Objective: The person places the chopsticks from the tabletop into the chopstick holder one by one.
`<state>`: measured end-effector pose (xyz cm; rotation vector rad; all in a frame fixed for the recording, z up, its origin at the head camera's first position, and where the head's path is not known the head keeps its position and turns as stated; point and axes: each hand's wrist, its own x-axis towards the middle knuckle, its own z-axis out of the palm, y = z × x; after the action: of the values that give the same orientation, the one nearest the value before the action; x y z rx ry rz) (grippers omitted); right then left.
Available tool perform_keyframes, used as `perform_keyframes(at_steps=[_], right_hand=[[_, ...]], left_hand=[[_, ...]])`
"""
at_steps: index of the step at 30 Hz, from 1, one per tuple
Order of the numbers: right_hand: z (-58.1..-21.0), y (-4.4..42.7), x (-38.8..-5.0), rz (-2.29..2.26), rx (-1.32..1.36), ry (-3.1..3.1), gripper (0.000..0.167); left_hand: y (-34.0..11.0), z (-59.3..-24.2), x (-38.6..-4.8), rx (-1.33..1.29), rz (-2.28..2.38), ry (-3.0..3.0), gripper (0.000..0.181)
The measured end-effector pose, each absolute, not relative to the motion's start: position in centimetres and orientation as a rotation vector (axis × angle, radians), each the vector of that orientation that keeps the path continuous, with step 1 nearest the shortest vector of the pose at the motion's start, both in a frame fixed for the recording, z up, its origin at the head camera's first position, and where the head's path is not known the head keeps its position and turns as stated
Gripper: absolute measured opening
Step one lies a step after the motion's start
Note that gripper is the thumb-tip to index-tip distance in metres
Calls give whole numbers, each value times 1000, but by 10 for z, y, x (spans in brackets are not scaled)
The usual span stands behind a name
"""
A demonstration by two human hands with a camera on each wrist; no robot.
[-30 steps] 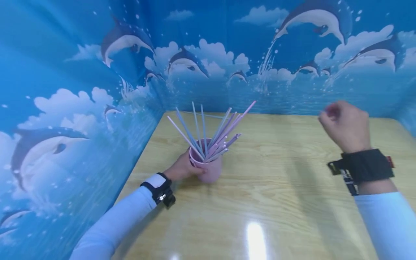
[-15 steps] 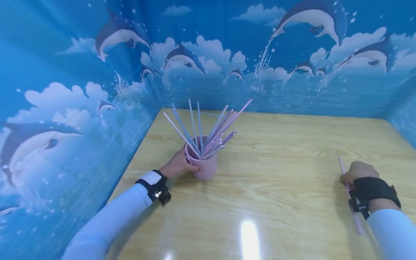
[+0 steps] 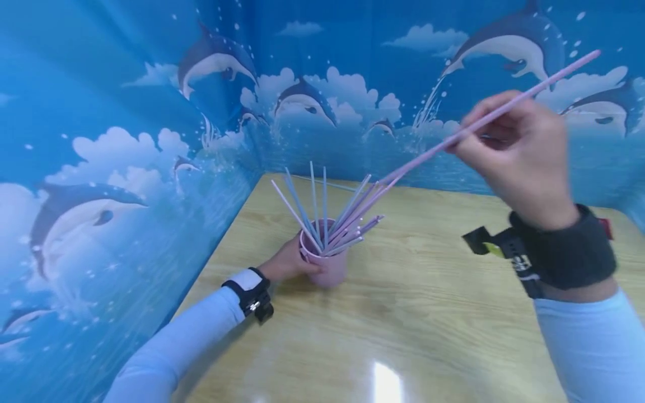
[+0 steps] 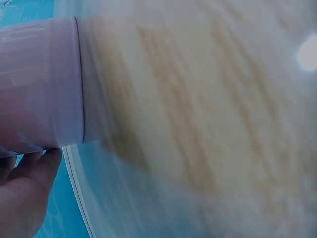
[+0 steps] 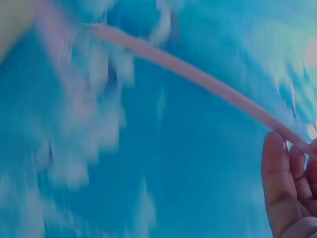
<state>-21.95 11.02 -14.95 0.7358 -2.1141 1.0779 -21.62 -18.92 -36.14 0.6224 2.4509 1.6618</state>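
Observation:
A pink cup (image 3: 330,272) stands on the table at centre-left, filled with several thin straws (image 3: 325,210) in pale blue, lilac and pink that fan out above its rim. My left hand (image 3: 289,261) grips the cup's left side; the left wrist view has the cup (image 4: 39,89) with fingertips against it. Raised at the right, my right hand (image 3: 519,151) pinches a long pink straw (image 3: 549,80) between thumb and fingers. That straw slants down leftward, its lower end close to the tops of the others; whether it touches them I cannot tell. The right wrist view catches this straw (image 5: 198,79) too.
The wood-grain table (image 3: 428,302) reaches back to a blue dolphin-print backdrop (image 3: 353,145), which also lines the left side. A pale straw (image 3: 330,183) lies near the table's back edge, behind the cup.
Half a second ago my right hand was low at the table's right with a pink straw; now it is raised leftward, holding the straw aloft. My left hand keeps its grip on the cup.

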Motion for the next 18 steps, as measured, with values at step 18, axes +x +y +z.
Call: perform_keyframes(at_steps=[18], right_hand=[[-210,35,-255,1039,971,-2539,28]], left_hand=[[-189,-363,-217,678,1684,2424,89]])
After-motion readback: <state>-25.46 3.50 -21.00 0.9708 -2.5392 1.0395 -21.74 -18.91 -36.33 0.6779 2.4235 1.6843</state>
